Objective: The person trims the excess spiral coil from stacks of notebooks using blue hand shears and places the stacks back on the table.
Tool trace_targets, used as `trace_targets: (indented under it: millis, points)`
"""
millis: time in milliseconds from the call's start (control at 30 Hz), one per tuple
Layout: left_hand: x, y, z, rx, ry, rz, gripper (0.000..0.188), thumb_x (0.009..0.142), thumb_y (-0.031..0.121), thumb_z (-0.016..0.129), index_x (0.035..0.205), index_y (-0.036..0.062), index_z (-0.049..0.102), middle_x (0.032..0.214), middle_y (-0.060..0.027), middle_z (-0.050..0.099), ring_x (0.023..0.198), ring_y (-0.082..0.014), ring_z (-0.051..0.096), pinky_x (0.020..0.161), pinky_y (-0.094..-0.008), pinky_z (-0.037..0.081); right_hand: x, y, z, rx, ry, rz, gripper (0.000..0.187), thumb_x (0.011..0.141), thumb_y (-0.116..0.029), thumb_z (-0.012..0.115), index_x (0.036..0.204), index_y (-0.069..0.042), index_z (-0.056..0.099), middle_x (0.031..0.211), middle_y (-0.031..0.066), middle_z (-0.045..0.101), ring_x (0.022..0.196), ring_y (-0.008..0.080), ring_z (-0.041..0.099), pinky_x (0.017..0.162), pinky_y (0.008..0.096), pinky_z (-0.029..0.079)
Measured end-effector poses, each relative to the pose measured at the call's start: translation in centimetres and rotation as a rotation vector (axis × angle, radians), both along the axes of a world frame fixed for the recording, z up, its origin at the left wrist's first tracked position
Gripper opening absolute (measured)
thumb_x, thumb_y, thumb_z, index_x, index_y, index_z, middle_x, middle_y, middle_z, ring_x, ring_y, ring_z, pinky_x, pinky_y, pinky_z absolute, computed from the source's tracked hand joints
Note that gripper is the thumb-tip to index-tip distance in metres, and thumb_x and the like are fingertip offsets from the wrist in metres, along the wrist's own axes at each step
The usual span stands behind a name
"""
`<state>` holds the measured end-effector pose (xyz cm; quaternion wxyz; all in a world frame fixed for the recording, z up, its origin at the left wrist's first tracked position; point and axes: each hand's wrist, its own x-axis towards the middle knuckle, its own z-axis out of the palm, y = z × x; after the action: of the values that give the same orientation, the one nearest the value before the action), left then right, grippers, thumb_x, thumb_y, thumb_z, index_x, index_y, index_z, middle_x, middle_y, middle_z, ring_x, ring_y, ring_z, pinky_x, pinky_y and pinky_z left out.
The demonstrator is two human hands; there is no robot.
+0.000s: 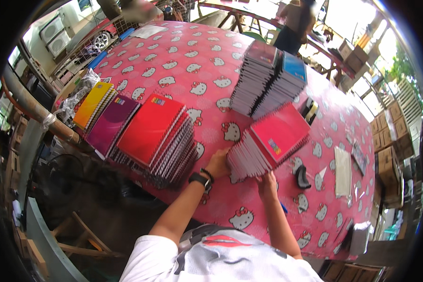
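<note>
A tall stack of spiral notebooks (242, 157) with a pinkish-red cover on top stands tilted in front of me on the table. My left hand (218, 163) is closed against the stack's lower left side, its fingertips hidden behind the pages. At the near lower edge, my right hand (268, 184) grips the same stack, with some fingers out of sight under it. Just beyond stand two tall piles of notebooks, one with a dark reddish cover (263, 54), the other blue-topped (294, 66). To the left are red notebooks (152, 129), purple notebooks (112, 120) and yellow notebooks (93, 104).
A pink tablecloth (174, 87) with white cat faces covers the table. Right of my stack lie a black curved object (302, 177), a tape roll (309, 110) and a pale flat packet (343, 171). A metal pole (56, 127) runs along the left. Another person (293, 28) stands beyond the table.
</note>
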<state>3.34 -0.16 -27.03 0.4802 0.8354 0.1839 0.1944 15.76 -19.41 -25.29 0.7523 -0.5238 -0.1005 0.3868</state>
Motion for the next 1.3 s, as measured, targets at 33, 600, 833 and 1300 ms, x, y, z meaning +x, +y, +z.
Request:
trace_targets:
  millis: [33, 600, 833, 1300]
  points:
    - [-0.3, -0.3, 0.9, 0.056, -0.019, 0.022, 0.072, 0.055, -0.002, 0.070, 0.123, 0.0068, 0.049, 0.107, -0.0176, 0.059, 0.105, -0.0365, 0.053, 0.089, -0.0419, 0.047, 0.3, 0.1, -0.8, 0.083, -0.009, 0.036, 0.040, 0.092, -0.031, 0.054, 0.127, -0.013, 0.047, 0.123, 0.0025, 0.055, 0.109, 0.0161, 0.053, 0.089, 0.0362, 0.043]
    - [-1.0, -2.6, 0.6, 0.025, -0.039, 0.637, 0.080, 0.064, 0.003, 0.078, 0.133, -0.0023, 0.037, 0.112, -0.0198, 0.052, 0.103, -0.0363, 0.049, 0.091, -0.0412, 0.041, 7.4, 11.7, -0.2, -0.059, 0.088, 0.417, 0.034, 0.091, -0.027, 0.055, 0.119, -0.008, 0.054, 0.117, 0.0063, 0.060, 0.106, 0.0182, 0.058, 0.091, 0.0354, 0.045]
    - [2.0, 0.2, 0.5, -0.003, -0.050, 0.826, 0.083, 0.064, 0.002, 0.078, 0.136, -0.0027, 0.036, 0.109, -0.0213, 0.052, 0.102, -0.0369, 0.050, 0.089, -0.0408, 0.042, 9.2, 20.6, -1.7, 0.014, 0.071, 0.575, 0.033, 0.091, -0.023, 0.052, 0.118, -0.004, 0.057, 0.114, 0.0080, 0.062, 0.106, 0.0184, 0.057, 0.094, 0.0345, 0.042]
    - [4.3, -3.9, 1.1, -0.484, -0.370, 0.924, 0.072, 0.070, -0.004, 0.063, 0.134, -0.0020, 0.030, 0.130, -0.0164, 0.043, 0.121, -0.0258, 0.041, 0.098, -0.0373, 0.037, 4.1, 15.3, -0.1, -0.047, -0.342, 0.494, 0.048, 0.084, -0.004, 0.054, 0.131, 0.004, 0.046, 0.124, 0.0118, 0.056, 0.116, 0.0190, 0.050, 0.099, 0.0312, 0.038]
